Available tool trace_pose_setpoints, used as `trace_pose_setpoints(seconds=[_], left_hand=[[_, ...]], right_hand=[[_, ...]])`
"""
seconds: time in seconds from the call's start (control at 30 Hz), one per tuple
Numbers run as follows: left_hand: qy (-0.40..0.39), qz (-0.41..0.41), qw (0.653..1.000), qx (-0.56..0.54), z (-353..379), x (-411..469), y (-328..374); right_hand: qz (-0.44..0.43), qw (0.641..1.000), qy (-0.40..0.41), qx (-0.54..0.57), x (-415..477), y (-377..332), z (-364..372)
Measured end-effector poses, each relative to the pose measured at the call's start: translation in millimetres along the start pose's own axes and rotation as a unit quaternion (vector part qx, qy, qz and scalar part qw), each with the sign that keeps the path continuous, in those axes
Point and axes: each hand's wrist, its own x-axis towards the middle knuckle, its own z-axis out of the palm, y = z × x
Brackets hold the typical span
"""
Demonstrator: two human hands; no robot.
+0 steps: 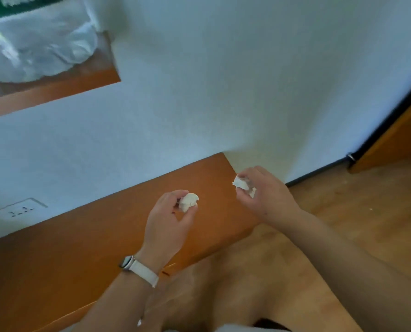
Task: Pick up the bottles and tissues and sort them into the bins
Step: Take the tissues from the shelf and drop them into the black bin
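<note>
Each hand (168,212) (262,188) pinched a crumpled tissue (188,201) (244,184); loosely held, either might have dropped before the blurred, probably bag-lined bin (39,49).

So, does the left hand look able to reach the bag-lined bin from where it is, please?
Probably not yet. The left hand, a crumpled tissue in its grip, hangs far from the bag-lined bin, and a jutting stretch of white wall lies between them; stepping closer seems needed.
</note>
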Motion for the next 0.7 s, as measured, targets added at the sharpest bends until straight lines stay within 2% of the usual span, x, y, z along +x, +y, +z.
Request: trace_pose_setpoints(seconds=[0.2, 0.33, 0.57, 0.7], left_hand=[[-0.048, 0.072, 0.996, -0.017, 88.9, 14.3, 84.4], [-0.108, 0.12, 0.986, -0.036, 139.6, 21.4, 133.4], [-0.19, 0.187, 0.963, -0.04, 208.4, 43.6, 196.7], [-0.243, 0.194, 0.948, -0.065, 259.6, 70.2, 226.7]], right_hand=[[0.06, 0.996, 0.063, 0.0, -45.5, 98.1, -73.7], [0.117, 0.988, 0.097, -0.009, -77.2, 149.8, -114.2], [0.225, 0.962, 0.153, 0.006, -109.1, 209.2, -156.1], [0.287, 0.94, 0.183, -0.006, -113.0, 240.8, -173.7]])
